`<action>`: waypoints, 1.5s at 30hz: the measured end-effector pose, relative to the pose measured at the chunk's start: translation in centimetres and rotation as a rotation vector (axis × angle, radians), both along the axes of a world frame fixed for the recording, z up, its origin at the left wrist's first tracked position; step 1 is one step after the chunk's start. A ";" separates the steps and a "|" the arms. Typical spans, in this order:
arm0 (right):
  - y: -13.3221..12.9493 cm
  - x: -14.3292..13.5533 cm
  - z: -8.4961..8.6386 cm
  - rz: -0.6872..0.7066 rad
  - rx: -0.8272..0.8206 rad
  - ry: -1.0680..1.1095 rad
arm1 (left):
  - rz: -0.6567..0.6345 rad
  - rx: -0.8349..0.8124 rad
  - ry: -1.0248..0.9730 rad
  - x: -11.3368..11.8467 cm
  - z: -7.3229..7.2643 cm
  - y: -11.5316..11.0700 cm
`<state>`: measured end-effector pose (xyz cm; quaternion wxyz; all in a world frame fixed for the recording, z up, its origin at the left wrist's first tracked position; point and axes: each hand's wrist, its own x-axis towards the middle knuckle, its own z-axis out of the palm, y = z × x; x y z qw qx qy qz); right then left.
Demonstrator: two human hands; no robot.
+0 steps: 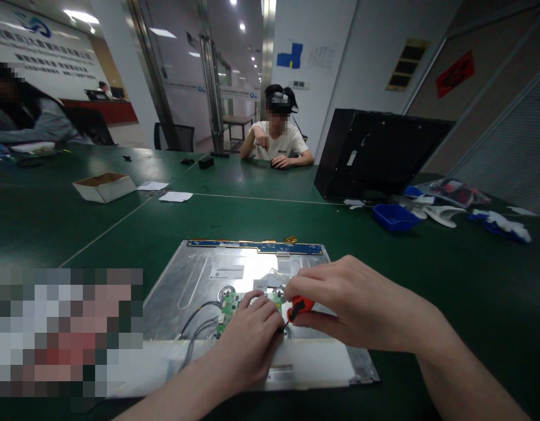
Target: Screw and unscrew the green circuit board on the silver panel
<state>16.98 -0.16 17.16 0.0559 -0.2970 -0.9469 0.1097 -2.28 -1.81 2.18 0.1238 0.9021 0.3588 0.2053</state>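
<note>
A flat metal display panel (195, 272) lies on the table in front of me, back side up. Near its middle sits a green circuit board (228, 305), partly covered by my left hand (255, 327). Curled fingers of that hand press on the board; the thumb side is hidden. My right hand (335, 298) is closed around a red and black screwdriver (300, 307), which tilts down toward the board's right edge beside my left fingers. Its tip cannot be made out. Grey and black cables (193, 336) run from the board's left side. A blue circuit strip (252, 247) lines the panel's far edge.
On the green table (235, 216) stand an open cardboard box (104, 190), a blue tray (395, 217) and a large black monitor-like casing (379, 155). White-and-blue gloves (500, 225) lie at right. Another person (279, 131) works across the table; one more sits at far left.
</note>
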 end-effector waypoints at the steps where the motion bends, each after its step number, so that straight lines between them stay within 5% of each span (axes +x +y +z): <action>1: 0.0 0.0 0.0 -0.001 -0.003 -0.001 | -0.004 -0.004 0.006 0.0 0.1 0.0; 25: -0.5 -0.5 -0.1 -0.022 -0.014 -0.057 | -0.021 -0.016 0.000 0.0 0.4 -0.1; 33: -0.4 -0.9 -0.3 -0.037 0.118 -0.076 | -0.025 0.019 -0.016 0.0 0.3 -0.1; 39: -0.4 -0.4 -0.1 -0.029 0.032 -0.072 | -0.024 -0.002 0.008 0.0 0.3 -0.1; 45: -0.4 -1.2 -0.6 -0.046 0.171 -0.095 | -0.012 -0.001 0.003 0.0 0.5 -0.2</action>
